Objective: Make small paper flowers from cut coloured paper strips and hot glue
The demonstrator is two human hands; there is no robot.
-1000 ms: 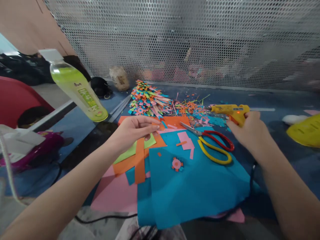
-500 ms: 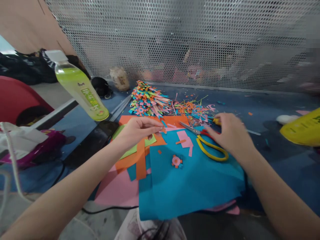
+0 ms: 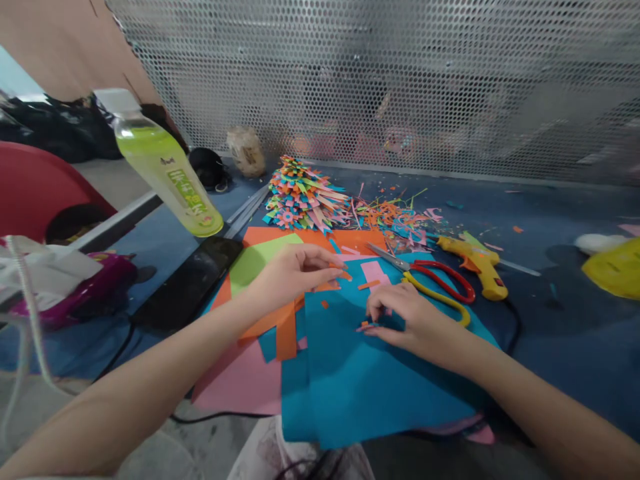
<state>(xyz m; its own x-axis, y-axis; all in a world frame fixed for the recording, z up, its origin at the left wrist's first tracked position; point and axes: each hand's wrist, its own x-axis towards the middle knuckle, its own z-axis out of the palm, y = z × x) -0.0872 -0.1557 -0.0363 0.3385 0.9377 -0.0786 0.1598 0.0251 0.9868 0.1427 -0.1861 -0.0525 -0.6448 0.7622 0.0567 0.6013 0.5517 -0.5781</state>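
My left hand is closed in a pinch over the paper sheets, with a small orange paper piece at its fingertips. Low over the blue sheet, my right hand has its thumb and fingers round a small paper flower. The fingers hide most of that flower. Scissors with red and yellow handles lie just behind my right hand. Between the hands are a pink scrap and a short orange strip.
A multicoloured paper cone stands behind the sheets, beside a heap of paper shreds. The yellow glue gun lies at the right. On the left are a black phone, a tilted-looking drink bottle and a purple tissue box.
My right hand has moved left and nearer, from beside the glue gun to the small paper flower. My left hand has shifted slightly right. The glue gun is now uncovered.
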